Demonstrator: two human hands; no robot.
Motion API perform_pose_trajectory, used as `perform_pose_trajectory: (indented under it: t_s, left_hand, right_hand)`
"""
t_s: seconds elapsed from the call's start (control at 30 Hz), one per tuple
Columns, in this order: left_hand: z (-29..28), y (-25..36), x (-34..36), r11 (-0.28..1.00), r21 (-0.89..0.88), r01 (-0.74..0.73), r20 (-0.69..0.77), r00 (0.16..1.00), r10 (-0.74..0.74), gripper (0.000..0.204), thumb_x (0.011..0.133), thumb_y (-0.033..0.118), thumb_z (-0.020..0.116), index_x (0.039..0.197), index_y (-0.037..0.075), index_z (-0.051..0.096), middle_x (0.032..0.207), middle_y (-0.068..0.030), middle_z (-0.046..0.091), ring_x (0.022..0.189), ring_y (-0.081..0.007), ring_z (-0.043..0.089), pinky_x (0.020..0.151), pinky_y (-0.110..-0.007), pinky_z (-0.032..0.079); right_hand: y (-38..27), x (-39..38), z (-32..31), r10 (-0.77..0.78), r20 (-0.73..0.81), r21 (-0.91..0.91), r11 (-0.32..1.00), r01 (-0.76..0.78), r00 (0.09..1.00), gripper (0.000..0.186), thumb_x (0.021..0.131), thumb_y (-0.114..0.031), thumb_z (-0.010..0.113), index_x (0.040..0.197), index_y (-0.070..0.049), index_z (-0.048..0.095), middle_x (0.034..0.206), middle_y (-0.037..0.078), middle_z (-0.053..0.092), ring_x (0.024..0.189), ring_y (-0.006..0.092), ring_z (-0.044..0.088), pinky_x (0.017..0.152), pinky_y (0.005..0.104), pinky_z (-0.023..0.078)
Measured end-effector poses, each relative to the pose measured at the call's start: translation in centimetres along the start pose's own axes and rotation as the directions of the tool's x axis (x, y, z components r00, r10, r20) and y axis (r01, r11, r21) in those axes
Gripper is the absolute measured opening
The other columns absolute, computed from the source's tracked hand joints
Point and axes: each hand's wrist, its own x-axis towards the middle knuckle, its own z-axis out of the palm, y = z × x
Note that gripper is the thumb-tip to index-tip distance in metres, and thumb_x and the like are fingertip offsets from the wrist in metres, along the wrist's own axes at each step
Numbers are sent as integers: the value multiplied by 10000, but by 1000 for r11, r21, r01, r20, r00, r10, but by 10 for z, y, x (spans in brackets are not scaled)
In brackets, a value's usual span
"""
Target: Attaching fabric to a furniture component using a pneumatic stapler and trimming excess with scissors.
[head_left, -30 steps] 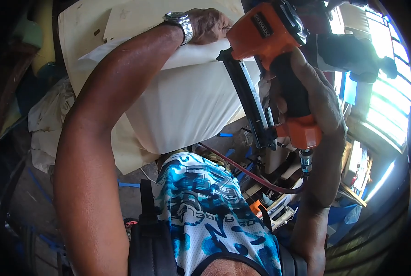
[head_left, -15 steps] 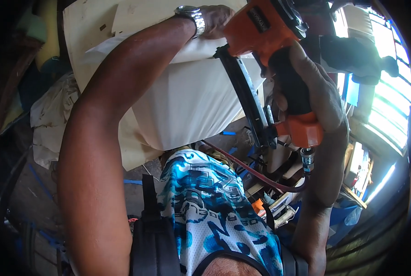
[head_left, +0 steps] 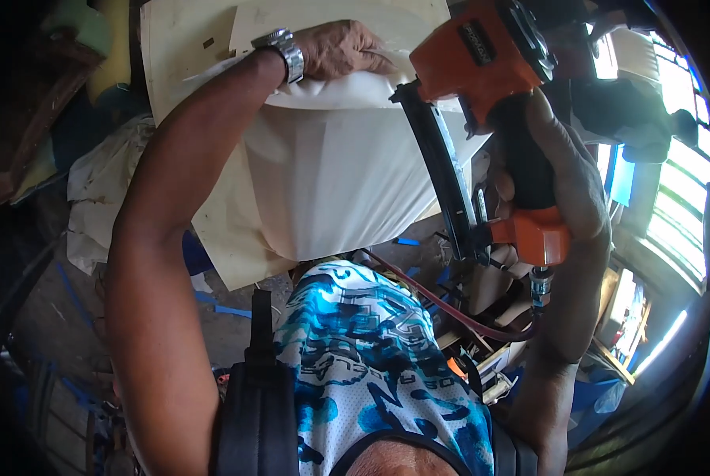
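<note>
My right hand (head_left: 571,170) is wrapped round the black grip of an orange pneumatic staple gun (head_left: 459,67). The gun's dark magazine slants down towards me, and its nose is just right of my left hand (head_left: 340,51). That hand's fingers are bent and pressed together on a fold of white fabric (head_left: 335,178), close to its far edge; the fingertips are partly hidden. The fabric hangs in light creases over a bulky piece whose frame is covered. Beneath and around it lies a pale cream sheet (head_left: 172,47).
A reddish air hose (head_left: 482,327) runs from the gun's base past my shirt. Crumpled pale cloth (head_left: 93,202) lies at the left. Blue scraps (head_left: 232,311) litter the floor. Tools and a wooden-edged box (head_left: 625,317) stand at the right, below a bright barred window (head_left: 676,190).
My left hand has come further into view, more to the left along the fabric edge. The staple gun has shifted slightly right and down in the picture, as have the sheet and fabric.
</note>
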Motion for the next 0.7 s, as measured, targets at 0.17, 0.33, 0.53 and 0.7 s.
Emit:
perform_pose_trajectory:
  t_s: [0.17, 0.33, 0.53, 0.7]
  left_hand:
    - [-2, 2, -4, 992, -123, 3, -10, 1000, -4, 264, 920, 277, 642, 1099, 94, 708, 958, -52, 732, 780, -92, 632, 766, -265, 504]
    - [0, -3, -5, 991, -129, -19, -10, 1000, 18, 238, 912, 257, 648, 1078, 104, 723, 928, -49, 731, 767, -84, 629, 736, -255, 505]
    - [-3, -12, -3, 973, 169, -156, -25, 986, 162, 233, 898, 254, 653, 1056, 99, 724, 923, -67, 728, 742, -130, 640, 756, -251, 498]
    - [-6, 10, -4, 927, 349, -135, 53, 991, 124, 262, 927, 303, 556, 1134, 175, 653, 1084, -80, 657, 931, -208, 583, 906, -348, 430]
  right_hand:
    - [-5, 5, 6, -3, 35, -58, 998, 5, 999, 669, 866, -685, 483, 968, -37, 609, 636, 39, 598, 525, 127, 610, 561, 290, 542]
    - [-11, -3, 13, 30, 58, -80, 996, -26, 998, 649, 901, -659, 450, 966, -36, 621, 634, 34, 592, 512, 113, 592, 546, 284, 520]
    - [-18, -4, 25, 18, 59, -108, 994, -11, 998, 647, 911, -651, 420, 980, -40, 621, 632, 49, 595, 511, 130, 605, 561, 292, 540]
    - [-16, -1, 31, 29, 32, -95, 995, -26, 999, 654, 913, -656, 406, 988, -42, 620, 633, 51, 597, 518, 131, 613, 561, 287, 546]
